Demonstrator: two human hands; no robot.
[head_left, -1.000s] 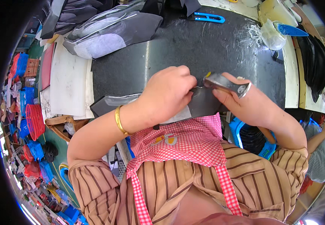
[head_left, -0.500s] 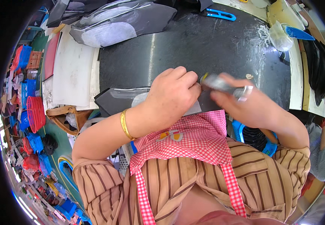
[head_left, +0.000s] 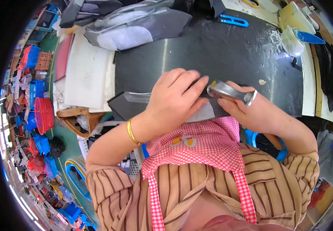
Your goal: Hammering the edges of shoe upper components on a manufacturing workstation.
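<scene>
Under my left hand (head_left: pixel 174 96) lies a flat black upper piece (head_left: pixel 125 107) with a grey-white patch, along the near edge of the dark work board (head_left: pixel 212 50). My left hand is loosened over it, index finger and thumb stretched to the right and apart; whether the palm touches the piece is hidden. Just right of those fingertips, my right hand (head_left: pixel 251 106) is closed around a metal hammer (head_left: pixel 230 92). The hammer's rounded face points left and its flared end right; the handle is hidden in my grip.
Stacked black pieces (head_left: pixel 135 32) with pale patches lie at the far left of the board. A blue-handled cutter (head_left: pixel 233 20) is at the back. Far right are a bagged white container (head_left: pixel 292 42) and a blue scraper-like tool (head_left: pixel 308 37). White sheets (head_left: pixel 85 73) cover the left side.
My left hand has opened from a closed, bent-finger pose, its index finger now stretched out. The hammer, smeared by motion before, now shows sharply. The whole view has shifted slightly.
</scene>
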